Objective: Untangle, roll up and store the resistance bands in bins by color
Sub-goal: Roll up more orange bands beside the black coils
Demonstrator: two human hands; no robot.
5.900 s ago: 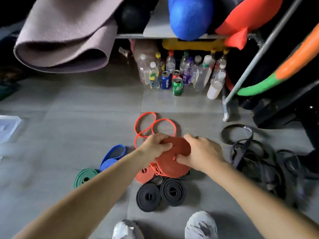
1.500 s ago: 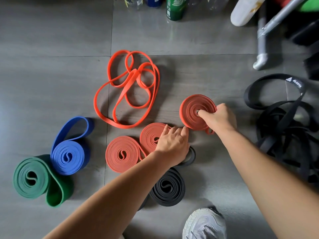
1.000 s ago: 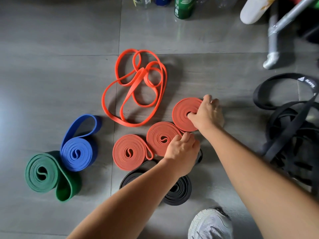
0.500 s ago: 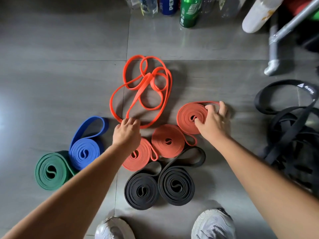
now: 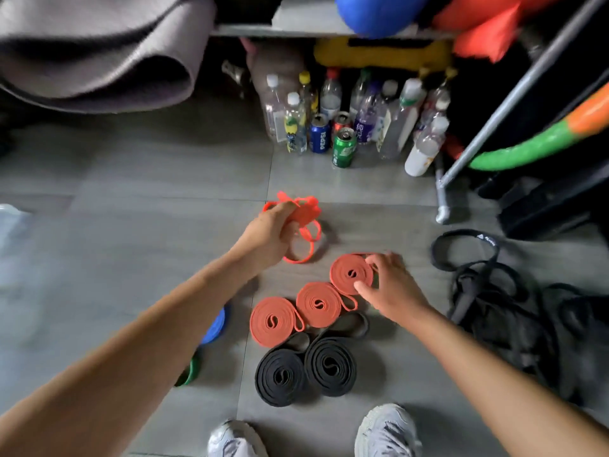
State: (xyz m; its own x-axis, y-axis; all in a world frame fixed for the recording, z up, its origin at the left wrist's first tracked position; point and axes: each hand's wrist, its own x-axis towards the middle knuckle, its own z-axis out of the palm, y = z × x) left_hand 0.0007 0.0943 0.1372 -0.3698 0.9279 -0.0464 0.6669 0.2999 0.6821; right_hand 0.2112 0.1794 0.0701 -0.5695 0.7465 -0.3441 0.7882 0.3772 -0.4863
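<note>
The tangled orange band (image 5: 301, 222) is bunched in the left hand (image 5: 268, 237), whose fingers are clenched round the knot of thin loops. A couple of loops hang below the fist and reach the grey floor (image 5: 131, 225). Just to the right of that hand and nearer the person, three rolled orange bands lie flat in a slanting row. The far coil (image 5: 349, 273) sits under the right hand (image 5: 387, 286), the middle coil (image 5: 318, 303) touches it, and the near coil (image 5: 272, 319) lies between the two forearms.

The right hand is released - fingers spread and loosely bent over the far coil's right edge, thumb at its near rim (motion blur hides whether the fingertips press down). It grasps nothing.

Nearer the person than both hands, two rolled black bands (image 5: 329, 366) lie side by side and touching, a loose tail running up toward the right wrist. Under the left forearm a blue roll (image 5: 216, 324) and a green roll (image 5: 190, 372) peek out, mostly hidden. To the right of the right hand lies a heap of tangled black bands (image 5: 487, 291).

Beyond the left hand stands a cluster of plastic bottles (image 5: 392, 127) and drink cans (image 5: 343, 148) - a grey rolled mat (image 5: 99, 61) lies farther left. Two pale shoes (image 5: 385, 430) show at the bottom edge.
</note>
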